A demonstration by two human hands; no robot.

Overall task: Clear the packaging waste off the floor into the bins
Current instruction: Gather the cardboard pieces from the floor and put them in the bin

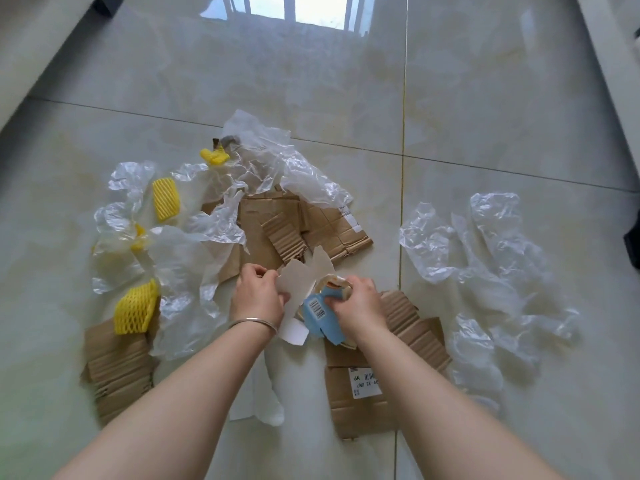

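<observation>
Both hands are working at lower centre of the frame, the left hand (258, 294) pinching a torn grey card flap (300, 284) while the right hand (356, 299) is gripping the blue carton (317, 315), likely flattening it for bins not in view.

glossy pale tiled floor (485, 98) with window reflection (304, 8); silver bangle (254, 322); dark object (633, 242) at right edge.
</observation>
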